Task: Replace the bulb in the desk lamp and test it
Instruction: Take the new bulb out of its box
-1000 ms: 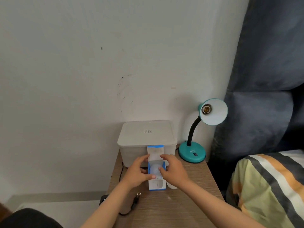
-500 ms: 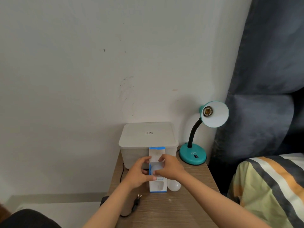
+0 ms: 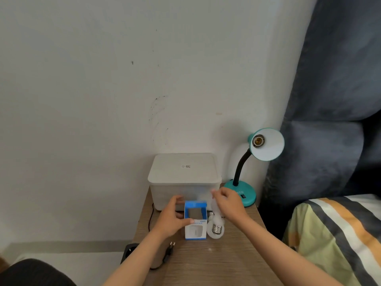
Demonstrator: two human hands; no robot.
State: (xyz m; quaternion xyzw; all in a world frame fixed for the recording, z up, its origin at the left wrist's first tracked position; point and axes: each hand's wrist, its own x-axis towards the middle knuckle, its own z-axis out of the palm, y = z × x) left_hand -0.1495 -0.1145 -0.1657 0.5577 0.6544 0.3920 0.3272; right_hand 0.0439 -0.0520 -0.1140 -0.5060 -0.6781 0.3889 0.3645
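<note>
A teal desk lamp point(image 3: 240, 191) stands at the back right of the wooden bedside table point(image 3: 216, 263), its white-lined shade point(image 3: 270, 147) facing me with an empty socket point(image 3: 258, 140). My left hand point(image 3: 171, 220) grips an upright blue and white bulb box point(image 3: 195, 230), whose open top shows a dark, empty inside. Just right of the box, my right hand point(image 3: 228, 205) holds a white bulb point(image 3: 216, 228) by its globe, screw base hanging down. Another white bulb point(image 3: 209, 234) lies on the table directly behind it, partly hidden.
A lidded white plastic container point(image 3: 185, 174) sits against the wall behind the box. A black plug point(image 3: 170, 247) on its cord lies loose near the table's front left. A striped bed cover point(image 3: 340, 234) and a dark padded headboard point(image 3: 329, 100) border the right.
My right hand has drawn the bulb up and to the right, out of the box. The box's top flap no longer stands up. My left hand still holds the box.
</note>
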